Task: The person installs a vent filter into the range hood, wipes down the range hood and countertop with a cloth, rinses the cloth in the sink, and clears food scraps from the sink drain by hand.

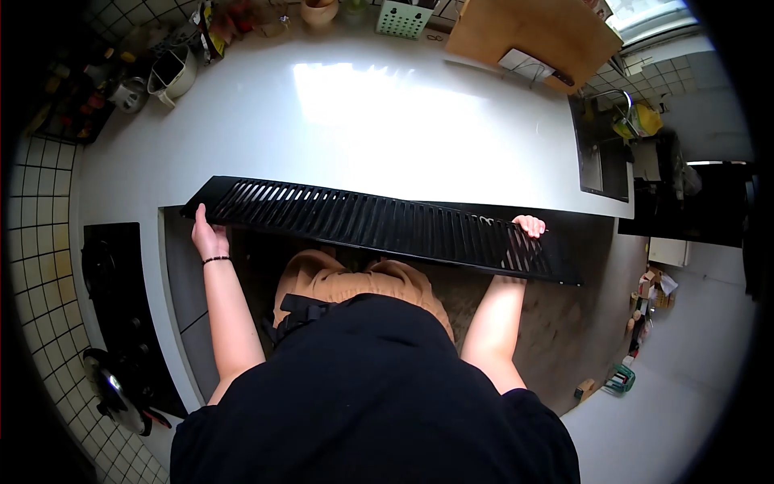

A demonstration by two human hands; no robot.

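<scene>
A long black slatted panel (367, 222) spans the space in front of my body, its right end lower in the view than its left. My left hand (210, 235) grips the lower edge near the left end, thumb raised along it. Toward the other end, my right hand (530, 227) reaches under the panel, and its fingers curl over the upper edge. Through some slats the white counter and parts of my right hand show. The panel overlaps the counter's front edge in the view; whether it touches the counter, I cannot tell.
The white countertop (266, 121) wraps around in front and to the left. A black cooktop (121, 306) and a lidded pan (113, 391) are on the left. Along the back stand a white container (172, 74), a green perforated holder (401, 19) and a wooden board (532, 36). A sink (592, 153) lies right.
</scene>
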